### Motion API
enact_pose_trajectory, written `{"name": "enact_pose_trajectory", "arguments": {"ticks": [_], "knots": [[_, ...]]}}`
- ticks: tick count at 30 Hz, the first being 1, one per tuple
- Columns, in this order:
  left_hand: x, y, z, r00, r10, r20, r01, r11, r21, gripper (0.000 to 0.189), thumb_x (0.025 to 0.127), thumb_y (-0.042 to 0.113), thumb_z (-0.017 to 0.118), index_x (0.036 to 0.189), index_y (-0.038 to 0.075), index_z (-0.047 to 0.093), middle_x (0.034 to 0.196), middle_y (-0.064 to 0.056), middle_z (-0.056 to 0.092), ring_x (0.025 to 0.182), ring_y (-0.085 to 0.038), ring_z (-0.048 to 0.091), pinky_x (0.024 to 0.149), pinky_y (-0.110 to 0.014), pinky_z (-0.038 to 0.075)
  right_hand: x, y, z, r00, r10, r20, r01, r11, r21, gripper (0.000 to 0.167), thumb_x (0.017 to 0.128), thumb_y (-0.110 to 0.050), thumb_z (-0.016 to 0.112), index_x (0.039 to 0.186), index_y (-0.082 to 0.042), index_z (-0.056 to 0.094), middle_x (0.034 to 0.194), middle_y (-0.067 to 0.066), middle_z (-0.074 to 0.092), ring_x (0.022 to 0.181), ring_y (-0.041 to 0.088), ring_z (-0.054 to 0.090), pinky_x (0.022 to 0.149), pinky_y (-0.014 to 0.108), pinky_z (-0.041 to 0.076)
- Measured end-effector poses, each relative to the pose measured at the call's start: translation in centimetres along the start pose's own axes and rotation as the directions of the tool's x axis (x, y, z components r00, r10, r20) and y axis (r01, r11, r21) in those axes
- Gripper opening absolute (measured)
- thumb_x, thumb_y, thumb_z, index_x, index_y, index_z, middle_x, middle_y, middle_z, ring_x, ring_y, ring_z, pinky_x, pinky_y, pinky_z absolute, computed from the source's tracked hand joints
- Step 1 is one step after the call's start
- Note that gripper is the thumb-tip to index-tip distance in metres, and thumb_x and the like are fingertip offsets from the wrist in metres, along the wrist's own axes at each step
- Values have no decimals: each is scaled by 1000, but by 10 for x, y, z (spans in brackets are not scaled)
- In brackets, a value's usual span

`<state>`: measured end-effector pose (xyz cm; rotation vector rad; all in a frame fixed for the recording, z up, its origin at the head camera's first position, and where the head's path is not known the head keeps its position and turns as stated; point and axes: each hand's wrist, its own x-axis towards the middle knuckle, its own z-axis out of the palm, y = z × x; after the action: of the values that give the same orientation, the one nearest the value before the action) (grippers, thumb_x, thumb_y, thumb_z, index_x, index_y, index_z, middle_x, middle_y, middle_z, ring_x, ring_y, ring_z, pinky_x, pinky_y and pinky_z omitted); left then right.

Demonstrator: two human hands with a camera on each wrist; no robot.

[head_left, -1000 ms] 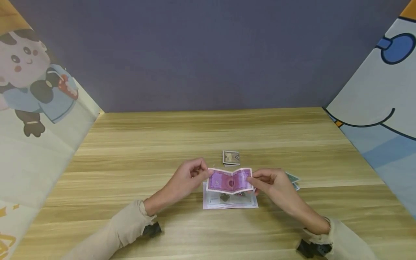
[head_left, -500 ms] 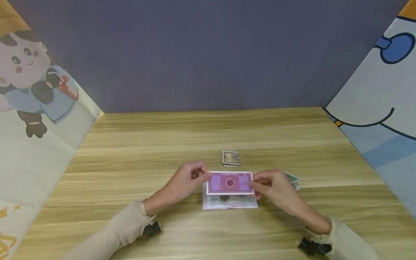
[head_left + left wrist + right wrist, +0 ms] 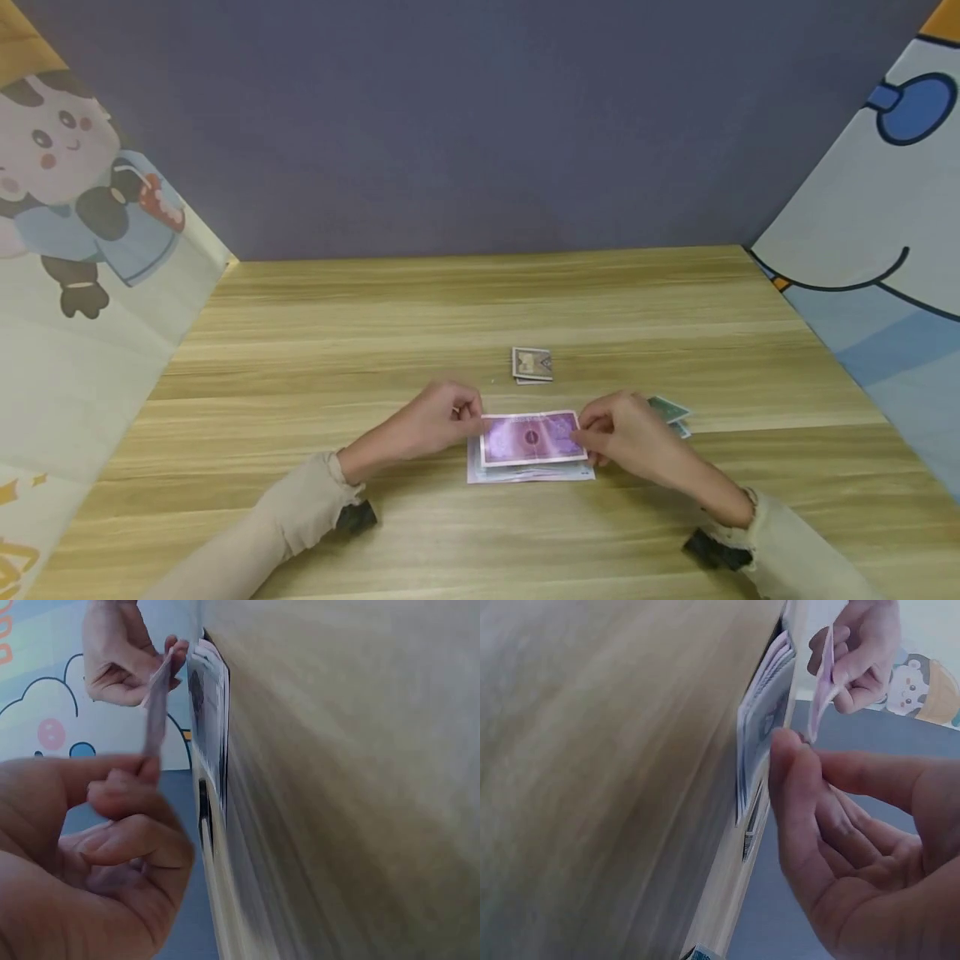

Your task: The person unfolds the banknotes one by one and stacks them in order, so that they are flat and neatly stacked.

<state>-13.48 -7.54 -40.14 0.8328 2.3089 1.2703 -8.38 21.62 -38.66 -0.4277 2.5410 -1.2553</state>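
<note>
A purple banknote (image 3: 531, 438) with a white border is stretched between both hands in the head view. My left hand (image 3: 442, 418) pinches its left end between thumb and forefinger. At the other end, my right hand (image 3: 628, 435) pinches the right edge the same way. Below the note lies a small stack of paler banknotes (image 3: 525, 475), mostly covered by it from above. Both wrist views show a gap between the held note and the stack; the stack's layered edges (image 3: 763, 712) stand out in the right wrist view.
Beyond the hands lies a small brown folded banknote pile (image 3: 532, 364). Green folded paper (image 3: 669, 410), probably banknotes too, sits just behind my right hand. The wooden table (image 3: 360, 325) meets a grey back panel (image 3: 480, 125), with cartoon-printed panels (image 3: 862, 208) at the sides.
Both hands have moved slightly toward me, carrying the purple banknote lower over the stack. The note was bent one second ago, then flattened. The other piles stayed put.
</note>
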Motion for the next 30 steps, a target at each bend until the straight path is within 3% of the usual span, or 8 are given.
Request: {"name": "enact_pose_trajectory", "arguments": {"ticks": [4,11,18,21,26,30], "knots": [[2,-1,0,998,-11,64,7,997,75,21,91,13,71,73,11,61,65,6,52,58,-6,45,54,-21,41,3,2,4,999,-21,39,21,1000,-2,13,91,-3,68,79,-4,67,64,1,66,55,18,65,50,30,56],[6,-2,1,995,-43,91,30,989,147,24,92,12,70,71,13,58,59,7,45,55,-6,42,53,-22,39,8,-2,9,999,-9,44,13,994,-110,19,90,1,66,73,-6,62,59,-2,62,49,13,59,44,26,51],[8,2,2,988,-82,128,54,976,209,31,94,13,68,67,13,53,57,7,42,51,-7,38,52,-21,36,11,-6,13,999,-30,-26,19,942,-336,18,85,-3,73,73,-10,62,56,-8,53,45,3,45,40,18,37],[9,4,4,988,-88,124,56,970,238,33,94,12,68,66,13,51,57,7,42,51,-7,38,52,-21,36,10,-9,14,998,9,-54,-28,934,-355,13,84,-4,76,92,-4,65,60,-6,53,46,5,45,40,20,37],[9,6,6,988,-114,102,78,949,304,37,93,15,69,62,15,48,55,8,41,50,-7,38,50,-21,36,8,-12,16,994,85,-65,-102,939,-329,57,84,-5,77,134,-1,50,64,-4,54,47,8,48,41,24,40],[10,7,7,983,-155,102,114,940,323,46,92,20,70,56,18,41,51,9,34,46,-5,31,44,-19,28,7,-11,14,995,84,-58,-99,937,-336,57,85,-6,77,135,-3,51,65,-4,54,45,7,45,39,22,38]]}}
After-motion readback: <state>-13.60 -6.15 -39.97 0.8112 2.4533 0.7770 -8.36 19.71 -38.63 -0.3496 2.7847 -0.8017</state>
